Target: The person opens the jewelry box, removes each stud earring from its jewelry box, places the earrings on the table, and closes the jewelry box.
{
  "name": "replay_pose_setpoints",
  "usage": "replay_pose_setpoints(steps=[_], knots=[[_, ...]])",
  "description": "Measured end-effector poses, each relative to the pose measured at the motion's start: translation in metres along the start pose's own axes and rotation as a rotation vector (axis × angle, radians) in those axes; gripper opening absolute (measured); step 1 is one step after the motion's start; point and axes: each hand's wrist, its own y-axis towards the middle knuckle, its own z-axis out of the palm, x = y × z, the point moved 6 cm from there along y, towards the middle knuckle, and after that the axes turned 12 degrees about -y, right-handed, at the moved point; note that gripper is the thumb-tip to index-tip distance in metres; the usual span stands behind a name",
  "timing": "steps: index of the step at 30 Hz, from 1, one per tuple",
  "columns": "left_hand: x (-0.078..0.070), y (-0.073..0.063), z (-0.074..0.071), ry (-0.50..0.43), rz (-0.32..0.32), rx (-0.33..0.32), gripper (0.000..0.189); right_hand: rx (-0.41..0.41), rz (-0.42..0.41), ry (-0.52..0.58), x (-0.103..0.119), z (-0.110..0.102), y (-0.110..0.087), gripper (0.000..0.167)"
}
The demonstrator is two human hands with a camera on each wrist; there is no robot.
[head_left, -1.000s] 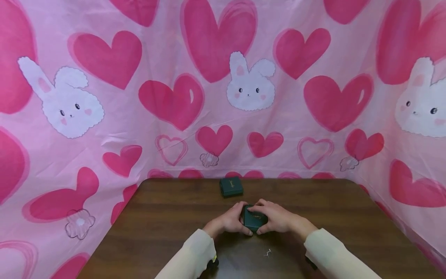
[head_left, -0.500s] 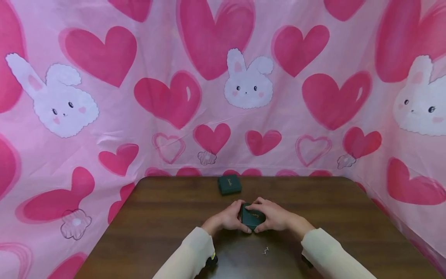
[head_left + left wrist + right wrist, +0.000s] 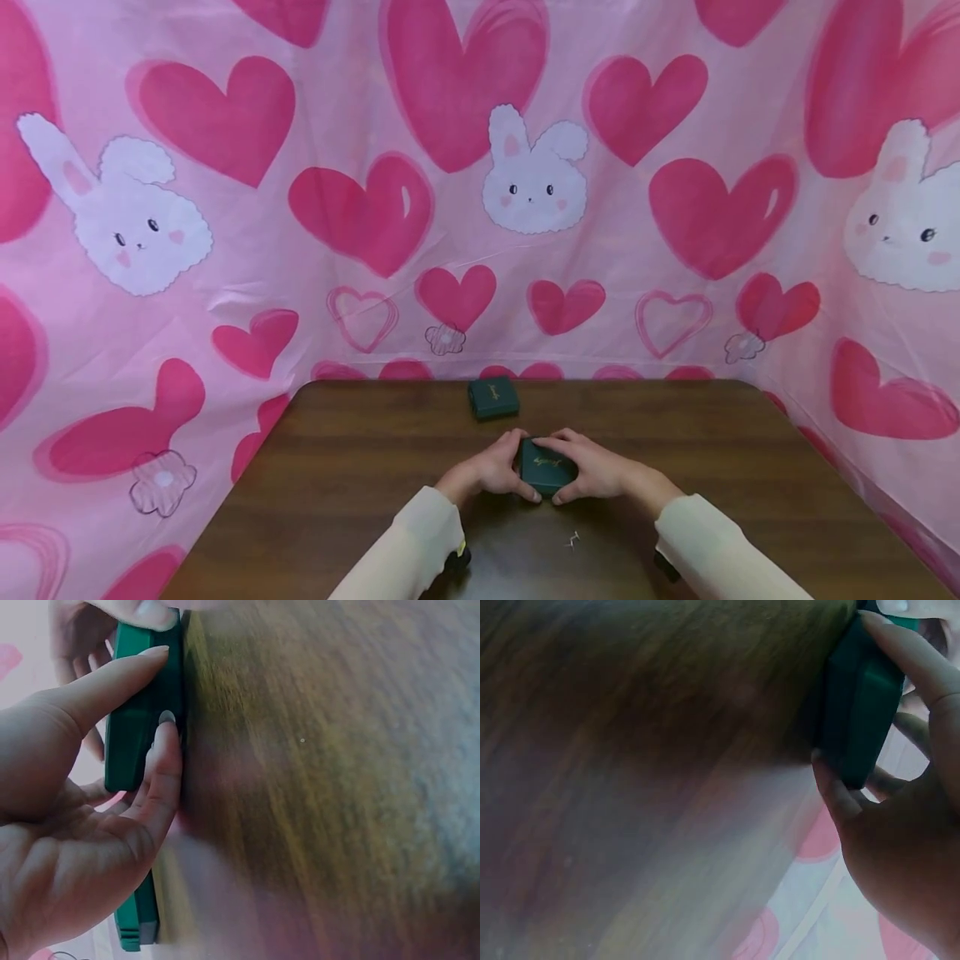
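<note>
Two hands on one small green box (image 3: 542, 478), near the middle of the table (image 3: 360, 467): left hand (image 3: 498, 468) at nine o'clock of the box, right hand (image 3: 596, 467) at three, with twelve toward the table's far edge. Gripped from both sides, thumbs at the near side, fingers curled round toward the far side. Judging by this matched hold, probably a step of steadying or squaring up the box. Best done with equal pressure from nine and three, thumbs level, to avoid skewing or tilting. Hold the thumb tips low on the near wall, as in both wrist views. Hard to tell from here whether fully closed, or whether quite flat on the table. Squeeze lightly: likely stiff card, prone to denting at the corners. Use the gold lettering (image 3: 552, 462) on top as a guide to squareness. Mind the small white pieces (image 3: 573, 540) at five o'clock of the box, near and easily brushed by a sleeve (image 3: 723, 546). Steer clear of the second green box (image 3: 495, 400), at eleven o'clock, apart from both hands.
</note>
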Motion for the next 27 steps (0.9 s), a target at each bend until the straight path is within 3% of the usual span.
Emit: replay_pose_setpoints(steps=[9,16,18,25,27], knots=[[-0.010,-0.002,-0.001,0.041,0.006,-0.028,0.080,0.000,0.023,0.032,-0.008,0.002,0.002,0.088],[-0.013,-0.004,-0.001,0.095,0.025,-0.036,0.084,-0.026,0.011,-0.005,-0.006,0.001,0.004,0.086],[-0.010,-0.003,-0.002,0.131,0.060,-0.033,0.087,-0.033,0.008,-0.009,-0.006,0.000,0.003,0.085],[-0.007,-0.002,-0.007,0.200,0.076,-0.061,0.092,-0.063,-0.003,-0.017,-0.005,-0.006,-0.002,0.085],[-0.001,0.001,-0.007,0.211,0.120,-0.058,0.091,-0.069,-0.002,-0.021,-0.005,-0.008,-0.004,0.086]])
